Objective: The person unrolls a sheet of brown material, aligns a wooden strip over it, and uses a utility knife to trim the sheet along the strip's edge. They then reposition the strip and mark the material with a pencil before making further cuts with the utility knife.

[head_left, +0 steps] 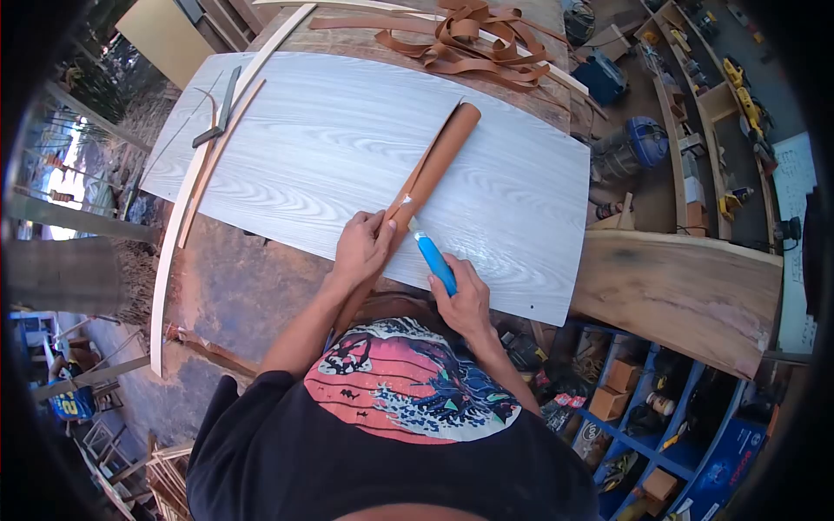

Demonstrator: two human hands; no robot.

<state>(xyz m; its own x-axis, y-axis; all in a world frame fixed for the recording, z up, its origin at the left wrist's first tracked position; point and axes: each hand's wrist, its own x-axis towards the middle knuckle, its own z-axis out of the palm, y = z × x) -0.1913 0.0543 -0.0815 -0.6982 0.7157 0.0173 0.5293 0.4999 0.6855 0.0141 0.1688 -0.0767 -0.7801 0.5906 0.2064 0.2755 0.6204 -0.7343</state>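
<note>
A brown leather-like sheet [437,167], curled into a long roll, lies slantwise over a pale wood-grain board [313,130]. My left hand [363,247] is closed on the near part of the roll, its fingers pressed along the edge. My right hand [465,297] grips a blue-handled utility knife [434,262]. The knife's tip end points at the roll, right by my left fingertips. A small white spot [406,201] shows on the roll just above them. Its near end runs down toward my shirt.
Loose brown strips [469,39] lie heaped at the table's far side. A try square [221,108] and thin wooden strips [178,217] rest on the left. To the right are a wooden slab [678,291], blue shelving [647,447] and a shop vacuum [638,143].
</note>
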